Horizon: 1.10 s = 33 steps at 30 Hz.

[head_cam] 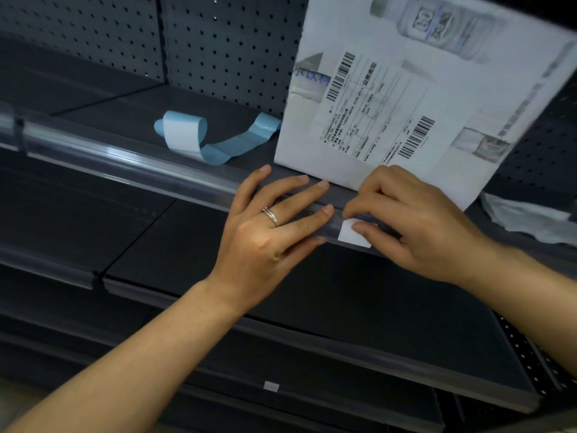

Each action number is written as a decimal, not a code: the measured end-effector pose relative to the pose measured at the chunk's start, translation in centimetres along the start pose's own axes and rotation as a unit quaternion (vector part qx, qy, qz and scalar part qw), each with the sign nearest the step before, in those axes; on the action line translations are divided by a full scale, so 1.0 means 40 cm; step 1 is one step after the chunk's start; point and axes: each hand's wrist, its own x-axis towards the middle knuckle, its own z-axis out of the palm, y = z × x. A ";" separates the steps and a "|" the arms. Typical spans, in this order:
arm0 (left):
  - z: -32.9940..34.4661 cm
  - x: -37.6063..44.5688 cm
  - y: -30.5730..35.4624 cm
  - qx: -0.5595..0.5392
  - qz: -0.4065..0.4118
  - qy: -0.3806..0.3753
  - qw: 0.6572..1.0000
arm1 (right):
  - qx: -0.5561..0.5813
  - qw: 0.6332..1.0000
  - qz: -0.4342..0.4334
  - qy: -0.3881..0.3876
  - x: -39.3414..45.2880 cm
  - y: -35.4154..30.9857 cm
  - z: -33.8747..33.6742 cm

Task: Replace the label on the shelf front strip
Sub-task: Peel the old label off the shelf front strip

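We pinch the white label [354, 234] with our right hand [418, 223], half tucked into the clear strip [131, 164]. Our left hand [274, 226] lies flat, fingers spread, bracing it. Pushing askew could crease it; the leaning box [406, 98] might tip.

label [354, 235]: partly under fingers [367, 229] | box [390, 104] print: blurred, perhaps shipping text

A shop aisle — dark pegboard backing [218, 42], tiered shelves [343, 292] with clear label strips [125, 157].
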 end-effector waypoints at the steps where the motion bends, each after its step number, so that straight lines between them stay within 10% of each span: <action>1: 0.000 0.000 0.000 -0.001 0.000 -0.001 1.000 | 0.004 1.000 0.001 0.000 0.000 0.001 0.000; 33: -0.004 0.003 0.001 -0.018 -0.014 -0.012 1.000 | -0.009 1.000 0.003 -0.015 0.008 -0.016 -0.006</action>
